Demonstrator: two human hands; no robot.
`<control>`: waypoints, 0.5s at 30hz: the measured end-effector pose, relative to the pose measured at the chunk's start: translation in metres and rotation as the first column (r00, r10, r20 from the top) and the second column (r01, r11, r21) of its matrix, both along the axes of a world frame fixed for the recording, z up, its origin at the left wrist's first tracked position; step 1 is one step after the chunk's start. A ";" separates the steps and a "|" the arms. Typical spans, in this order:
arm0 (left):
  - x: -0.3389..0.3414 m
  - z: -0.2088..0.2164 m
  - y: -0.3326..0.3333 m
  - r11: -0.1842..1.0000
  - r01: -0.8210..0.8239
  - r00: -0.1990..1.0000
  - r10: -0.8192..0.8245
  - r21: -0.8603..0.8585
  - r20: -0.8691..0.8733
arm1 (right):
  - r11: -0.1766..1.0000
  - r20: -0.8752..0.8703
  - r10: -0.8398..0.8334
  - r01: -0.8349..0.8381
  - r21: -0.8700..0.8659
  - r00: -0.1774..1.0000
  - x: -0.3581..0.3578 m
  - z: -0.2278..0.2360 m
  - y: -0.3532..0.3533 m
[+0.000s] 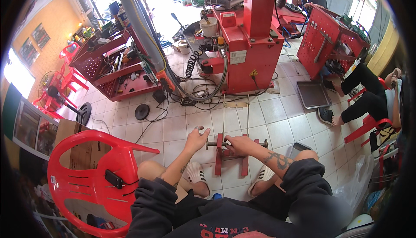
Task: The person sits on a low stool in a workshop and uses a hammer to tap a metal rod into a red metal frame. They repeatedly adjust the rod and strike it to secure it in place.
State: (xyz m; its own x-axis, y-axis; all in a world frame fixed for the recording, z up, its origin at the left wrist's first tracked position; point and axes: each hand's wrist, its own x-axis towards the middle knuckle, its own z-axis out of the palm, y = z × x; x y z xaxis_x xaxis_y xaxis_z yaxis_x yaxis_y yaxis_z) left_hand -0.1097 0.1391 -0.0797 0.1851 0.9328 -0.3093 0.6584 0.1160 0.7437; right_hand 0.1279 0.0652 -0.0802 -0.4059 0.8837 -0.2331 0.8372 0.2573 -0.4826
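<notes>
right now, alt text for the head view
Seen from above, a right hand is at a metal rod across a red stand on tiled floor; the left hand beside the rod's left end. A red machine stands ahead.

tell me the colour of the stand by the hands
Red; the stand shows best in the head view.

the floor [175,129] is white-tiled; the left wall [56,17], yellow; the near chair [86,164], red.

stand [219,155] between clogs [198,174] | rod [212,144] across stand | phone [114,179] on chair [82,175], left | machine [253,67] ahead | tray [313,94] right of machine
</notes>
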 end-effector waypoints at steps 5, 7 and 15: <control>0.002 -0.021 -0.003 0.992 0.123 0.989 -0.124 -0.019 -0.083 | 0.999 0.008 0.032 -0.032 0.034 0.999 0.003 0.009 0.001; -0.004 -0.038 -0.005 0.986 0.161 0.972 -0.166 -0.041 -0.166 | 0.997 0.026 0.066 -0.067 0.047 0.998 -0.002 0.007 0.003; 0.002 0.023 -0.015 0.993 0.048 0.996 -0.056 -0.107 -0.069 | 0.999 -0.022 0.033 -0.033 0.038 0.999 0.000 0.016 0.001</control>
